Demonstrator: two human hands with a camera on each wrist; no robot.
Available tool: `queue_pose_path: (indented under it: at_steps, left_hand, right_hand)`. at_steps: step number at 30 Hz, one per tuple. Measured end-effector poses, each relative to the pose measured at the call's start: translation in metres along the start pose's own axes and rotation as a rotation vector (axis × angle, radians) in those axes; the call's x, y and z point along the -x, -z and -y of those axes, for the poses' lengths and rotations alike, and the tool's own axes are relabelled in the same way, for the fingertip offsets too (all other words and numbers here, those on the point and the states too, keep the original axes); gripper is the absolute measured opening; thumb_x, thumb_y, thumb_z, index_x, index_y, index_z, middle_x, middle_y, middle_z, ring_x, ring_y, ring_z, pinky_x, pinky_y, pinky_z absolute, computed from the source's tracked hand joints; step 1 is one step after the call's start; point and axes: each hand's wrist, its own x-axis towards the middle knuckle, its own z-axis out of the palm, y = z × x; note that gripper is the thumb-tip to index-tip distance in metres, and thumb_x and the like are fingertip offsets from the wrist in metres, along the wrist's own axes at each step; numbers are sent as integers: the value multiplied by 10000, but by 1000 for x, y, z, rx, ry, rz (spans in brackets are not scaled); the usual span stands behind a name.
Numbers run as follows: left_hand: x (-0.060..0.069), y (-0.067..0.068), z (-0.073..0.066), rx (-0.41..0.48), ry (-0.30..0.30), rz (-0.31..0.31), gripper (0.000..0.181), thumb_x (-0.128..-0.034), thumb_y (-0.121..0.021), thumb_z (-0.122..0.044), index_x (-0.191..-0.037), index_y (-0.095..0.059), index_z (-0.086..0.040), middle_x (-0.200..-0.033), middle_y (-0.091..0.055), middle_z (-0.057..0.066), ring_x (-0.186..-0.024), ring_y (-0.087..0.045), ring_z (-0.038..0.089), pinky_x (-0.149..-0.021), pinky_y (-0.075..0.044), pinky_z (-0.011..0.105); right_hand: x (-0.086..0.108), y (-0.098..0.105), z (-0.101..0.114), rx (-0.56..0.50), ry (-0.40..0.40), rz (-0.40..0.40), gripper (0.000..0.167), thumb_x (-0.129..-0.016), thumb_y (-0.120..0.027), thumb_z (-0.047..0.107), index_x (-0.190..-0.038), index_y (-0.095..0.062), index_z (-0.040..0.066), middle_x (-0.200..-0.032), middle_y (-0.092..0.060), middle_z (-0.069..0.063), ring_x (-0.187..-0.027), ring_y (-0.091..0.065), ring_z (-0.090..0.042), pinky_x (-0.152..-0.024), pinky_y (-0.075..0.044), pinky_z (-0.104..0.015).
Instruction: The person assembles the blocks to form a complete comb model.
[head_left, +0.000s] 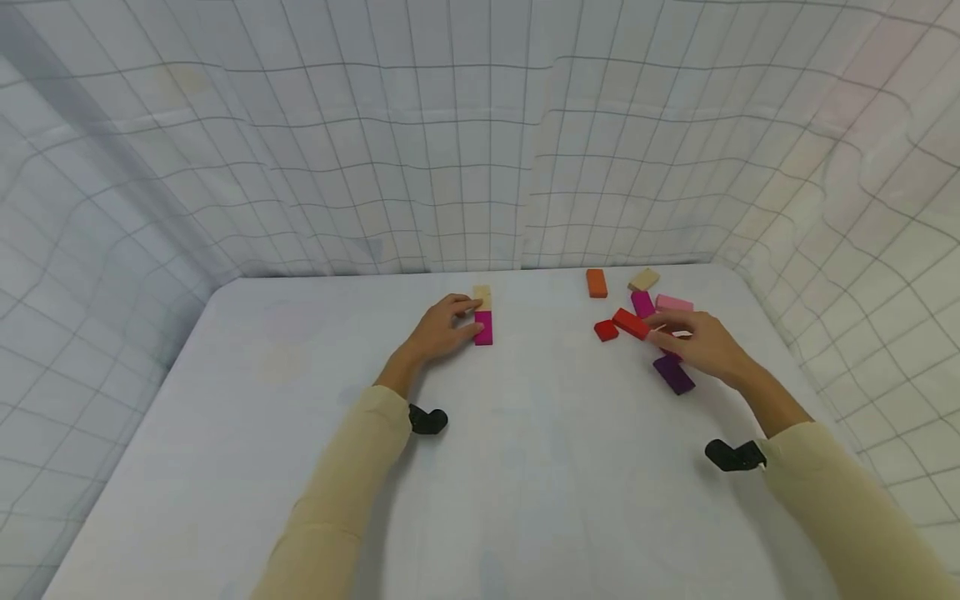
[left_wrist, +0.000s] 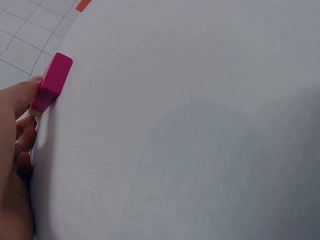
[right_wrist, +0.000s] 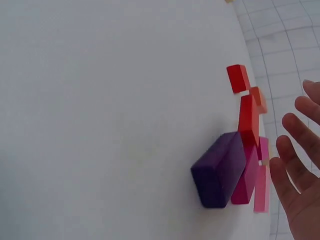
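Note:
My left hand point(head_left: 442, 323) rests beside a magenta block point(head_left: 484, 335) and a cream block point(head_left: 482, 293) that lie end to end. Its thumb touches the magenta block, also visible in the left wrist view point(left_wrist: 56, 75), and a finger reaches the cream one. Over at the right, my right hand point(head_left: 701, 340) hovers at a loose cluster, fingertips by a long red block point(head_left: 628, 322). The right wrist view shows its fingers point(right_wrist: 295, 130) spread and holding nothing. Below that hand lies a dark purple block point(head_left: 673, 375), with another magenta block point(right_wrist: 244, 182) alongside, partly hidden in the head view.
Around the cluster lie a small red block point(head_left: 606, 330), an orange block point(head_left: 596, 283), a second cream block point(head_left: 643, 279), a further magenta block point(head_left: 642, 303) and a pink block point(head_left: 672, 303). A white gridded curtain point(head_left: 465, 167) surrounds the white table point(head_left: 555, 467).

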Motion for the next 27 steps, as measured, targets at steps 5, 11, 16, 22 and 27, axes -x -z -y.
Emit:
queue_pose_path:
  at_steps: [5,11,16,22,27]
  left_hand:
    - [0,-1,0,5,1,-1,528,-1017,-661,-246,-1491,-554,-39,-1455,-516,174,-1259,-522,307,-1121,-378,473]
    - [0,-2,1,8,13,3,530,-1016,-665,-257,-1494,-558,-56,-1481,-500,170,-1281,-519,303,-1137,-364,473]
    - [0,-1,-1,10,3,1,526,-1012,-669,-246,-1488,-563,-50,-1462,-513,167,-1272,-519,301,-1128,-374,469]
    - [0,-2,-1,2,2,-2,527,-1012,-671,-245,-1487,-563,-47,-1461,-516,164,-1268,-517,296,-1126,-378,464]
    - [2,0,0,-1,6,2,527,-1014,-667,-247,-1491,-560,-50,-1462,-515,163,-1268,-517,296,-1125,-381,464]
  right_hand:
    - [16,5,-21,18,-7,-3,416,-1050,-619,274,-1381,-636,22,-1319,-628,-202,-1215,-560,-397,-857,-531,-295]
    - [28,5,-38,-26,-11,16,425,-1022,-672,255,-1378,-642,25,-1316,-634,-204,-1184,-577,-373,-852,-525,-238]
    - [31,1,-43,-42,-35,39,452,-993,-711,248,-1382,-640,29,-1295,-613,-216,-1177,-569,-407,-813,-560,-288]
    - [31,-4,-44,50,68,70,471,-924,-792,233,-1335,-679,30,-1339,-611,-220,-1210,-537,-402,-890,-571,-411]
    - [31,-1,-42,98,102,147,536,-886,-812,182,-1381,-643,63,-1408,-564,-218,-1227,-514,-406,-911,-555,-491]
